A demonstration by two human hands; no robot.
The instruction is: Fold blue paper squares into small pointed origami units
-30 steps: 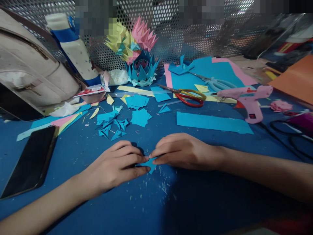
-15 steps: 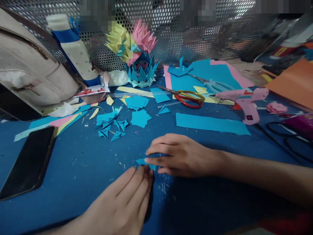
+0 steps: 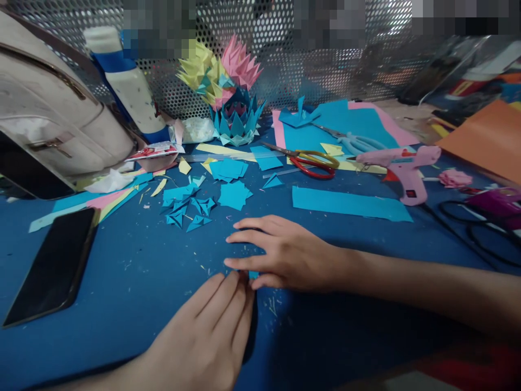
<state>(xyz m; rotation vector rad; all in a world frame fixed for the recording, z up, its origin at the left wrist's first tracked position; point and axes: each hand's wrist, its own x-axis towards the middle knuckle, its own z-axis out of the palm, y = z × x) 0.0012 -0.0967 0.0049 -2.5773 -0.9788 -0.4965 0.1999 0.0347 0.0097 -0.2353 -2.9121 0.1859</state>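
Observation:
A small piece of folded blue paper [image 3: 253,275] lies on the table, mostly covered by my fingers. My left hand [image 3: 209,328] has its fingers pressed together and holds the paper's near edge down. Over the same piece, my right hand [image 3: 283,254] has its fingers stretched out and spread, the index finger lying across the paper and the thumb at its right side. Just beyond my hands sit several small folded blue paper pieces [image 3: 198,222] and a stack of blue paper squares [image 3: 235,195]. To their right is a long blue paper strip [image 3: 352,204].
Scissors [image 3: 313,163] and a pink glue gun [image 3: 409,168] lie farther back. A phone [image 3: 51,263] is on the left, near a backpack [image 3: 61,119] and a bottle [image 3: 134,92]. Folded paper flowers [image 3: 238,122] stand by the perforated metal panel [image 3: 280,76].
My right hand has slid slightly left over the blue paper and its fingers have spread, covering more of it. My left hand stays nearly in place.

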